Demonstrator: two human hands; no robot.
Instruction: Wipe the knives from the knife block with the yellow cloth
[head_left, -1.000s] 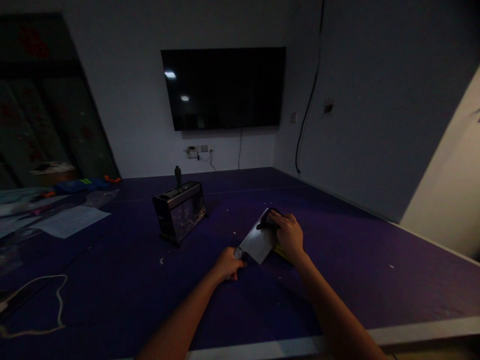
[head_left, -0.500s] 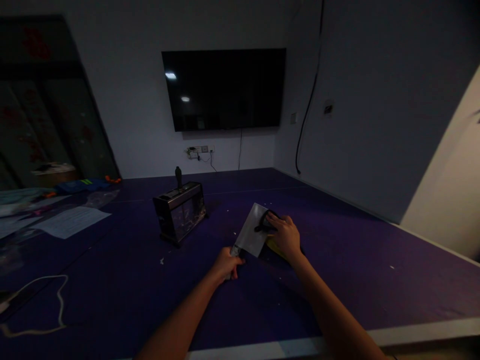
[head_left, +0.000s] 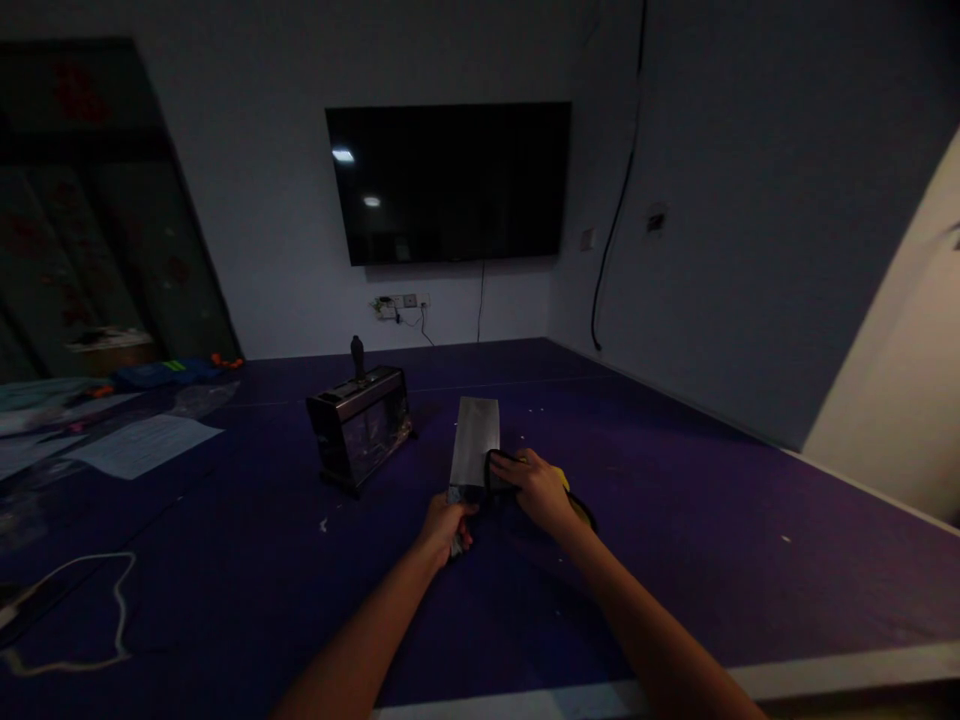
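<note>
The cleaver (head_left: 475, 440) has been swung from a rightward slant to point almost straight ahead, and its far end has been uncovered. The cloth (head_left: 563, 478) has been drawn by the right hand (head_left: 541, 491) leftward and nearer, to the blade's right edge. The left hand (head_left: 439, 525) has been shifted slightly left.

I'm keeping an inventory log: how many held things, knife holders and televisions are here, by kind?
Held things: 2 (cleaver in left grip, cloth in right grip)
Knife holder: 1
Television: 1
Total: 4
</note>
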